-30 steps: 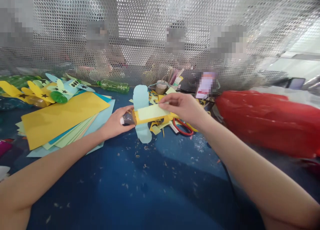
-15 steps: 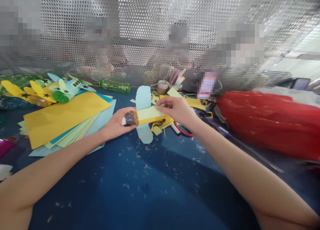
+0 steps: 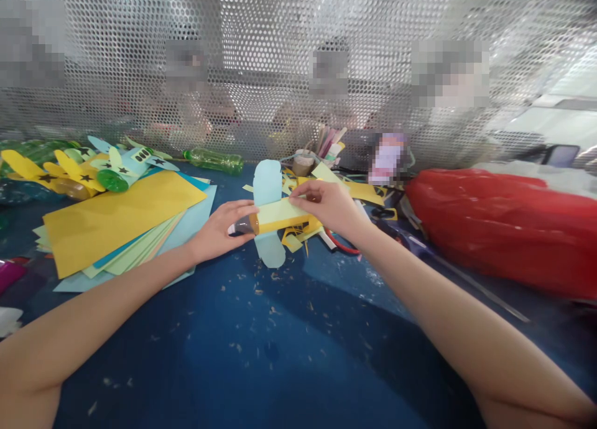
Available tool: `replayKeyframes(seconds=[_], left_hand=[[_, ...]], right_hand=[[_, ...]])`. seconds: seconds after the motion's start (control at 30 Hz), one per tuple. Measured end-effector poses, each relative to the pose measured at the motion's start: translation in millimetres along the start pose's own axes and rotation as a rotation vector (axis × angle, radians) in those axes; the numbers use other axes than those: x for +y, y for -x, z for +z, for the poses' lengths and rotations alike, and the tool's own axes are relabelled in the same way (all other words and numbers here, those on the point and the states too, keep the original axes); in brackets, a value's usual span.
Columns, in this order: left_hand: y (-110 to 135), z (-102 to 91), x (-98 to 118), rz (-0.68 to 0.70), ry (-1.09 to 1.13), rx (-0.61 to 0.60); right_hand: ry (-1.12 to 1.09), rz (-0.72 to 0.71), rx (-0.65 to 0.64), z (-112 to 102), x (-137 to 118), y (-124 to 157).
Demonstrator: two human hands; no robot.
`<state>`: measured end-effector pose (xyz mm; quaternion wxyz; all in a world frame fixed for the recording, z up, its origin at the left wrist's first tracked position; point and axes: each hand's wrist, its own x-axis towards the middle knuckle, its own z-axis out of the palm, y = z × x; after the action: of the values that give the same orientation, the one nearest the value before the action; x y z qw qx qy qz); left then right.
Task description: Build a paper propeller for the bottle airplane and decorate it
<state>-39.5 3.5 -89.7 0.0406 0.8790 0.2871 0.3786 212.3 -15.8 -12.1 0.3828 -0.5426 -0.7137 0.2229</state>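
Note:
Both hands hold a bottle plane (image 3: 275, 216): a small bottle wrapped in yellow paper, with a pale green strip on top and a light blue paper wing crossing it. My left hand (image 3: 219, 229) is closed round the bottle's dark cap end. My right hand (image 3: 326, 205) pinches the pale green strip near the bottle's other end. The plane hovers just above the blue table (image 3: 261, 348).
A stack of yellow, green and blue paper sheets (image 3: 116, 224) lies at the left, with finished paper planes (image 3: 88, 168) behind it. A green bottle (image 3: 214, 160), paper scraps, red-handled scissors (image 3: 338, 242) and a cup of tools sit behind the hands. A red plastic bag (image 3: 499, 227) fills the right. A perforated metal screen (image 3: 280, 56) closes the back.
The bottle plane and both hands shifted slightly to the right and back. My right hand's fingers slid leftward along the green strip.

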Motion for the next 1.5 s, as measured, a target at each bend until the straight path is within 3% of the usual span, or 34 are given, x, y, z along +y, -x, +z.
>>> replayKeyframes(seconds=[0.53,0.87,1.13,1.3,1.5], left_hand=[[-1.1,0.4,0.1,0.010,-0.023,0.004],[-1.4,-0.1,0.2,0.035,-0.030,-0.006],[-1.4,0.3,-0.6,0.009,-0.033,-0.012],[-2.1,-0.1,0.3,-0.019,-0.012,-0.011],[-3.6,-0.9,0.4,-0.043,-0.008,-0.028]], right_hand=[[0.180,-0.148,0.096,6.8,8.3,5.1],[0.298,-0.195,0.068,8.4,13.6,4.9],[0.442,-0.487,0.193,4.3,18.2,6.0],[0.426,-0.513,0.086,-6.5,18.6,4.7],[0.493,-0.567,-0.069,-5.7,36.2,-6.0]])
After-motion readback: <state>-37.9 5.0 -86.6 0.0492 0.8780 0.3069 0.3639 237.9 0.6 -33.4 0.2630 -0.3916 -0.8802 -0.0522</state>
